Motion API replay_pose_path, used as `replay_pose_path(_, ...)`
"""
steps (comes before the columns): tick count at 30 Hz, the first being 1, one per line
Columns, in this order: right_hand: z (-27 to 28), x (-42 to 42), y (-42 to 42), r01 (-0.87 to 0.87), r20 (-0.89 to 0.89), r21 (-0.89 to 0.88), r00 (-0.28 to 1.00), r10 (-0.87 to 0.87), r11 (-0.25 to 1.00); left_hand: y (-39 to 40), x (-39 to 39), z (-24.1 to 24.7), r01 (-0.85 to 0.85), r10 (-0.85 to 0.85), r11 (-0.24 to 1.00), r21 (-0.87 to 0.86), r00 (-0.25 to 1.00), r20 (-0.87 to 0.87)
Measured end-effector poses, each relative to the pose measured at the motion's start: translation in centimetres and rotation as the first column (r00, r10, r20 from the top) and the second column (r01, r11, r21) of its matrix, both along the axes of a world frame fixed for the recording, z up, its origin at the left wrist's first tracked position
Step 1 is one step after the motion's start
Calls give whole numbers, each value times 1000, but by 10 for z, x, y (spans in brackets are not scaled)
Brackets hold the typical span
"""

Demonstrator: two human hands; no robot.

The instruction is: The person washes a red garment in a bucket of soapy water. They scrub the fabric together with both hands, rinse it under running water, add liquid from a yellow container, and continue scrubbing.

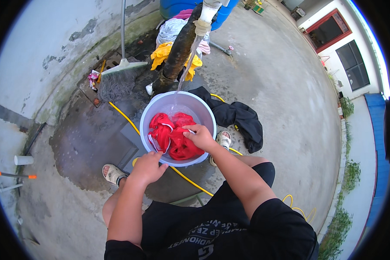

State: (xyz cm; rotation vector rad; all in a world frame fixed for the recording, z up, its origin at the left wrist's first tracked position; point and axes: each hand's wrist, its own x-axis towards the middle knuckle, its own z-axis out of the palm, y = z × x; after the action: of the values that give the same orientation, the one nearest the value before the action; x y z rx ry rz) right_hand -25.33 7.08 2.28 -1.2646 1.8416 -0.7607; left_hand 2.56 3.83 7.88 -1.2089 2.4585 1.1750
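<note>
In front of me stands a pale lavender plastic basin, with some water in it. Wet red cloth with white trim lies bunched inside. My right hand reaches over the basin, its thumb and fingers closed on a fold of that cloth. At the near left rim is my left hand. Its fingertips meet the rim beside the cloth, and its thumb stays outside; its grip is partly hidden. A stream of water falls from a white pipe outlet into the far side of the basin.
A dark upright pipe rises behind the basin, before piled clothes and a blue barrel. Black cloth lies to the right. A yellow hose runs underneath. A mop leans at the wall; the floor is wet.
</note>
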Motion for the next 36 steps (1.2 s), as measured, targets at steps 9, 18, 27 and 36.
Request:
replay_pose_path(9, 48, 28, 13, 344, 861, 191, 391, -325, 919, 9, -29, -7, -309, 332, 943, 121, 874, -355)
replay_pose_path(18, 64, 42, 6, 456, 893, 170, 304, -332, 873, -13, -31, -47, -315, 892, 390, 865, 364, -270)
replay_pose_path(27, 90, -41, 5, 698, 864, 155, 248, -439, 699, -48, 11, -18, -228, 960, 279, 933, 92, -265)
replay_pose_path(36, 104, -33, 10, 579, 922, 127, 230, -311, 805, -48, 4, 18, 250, 822, 549, 797, 14, -570)
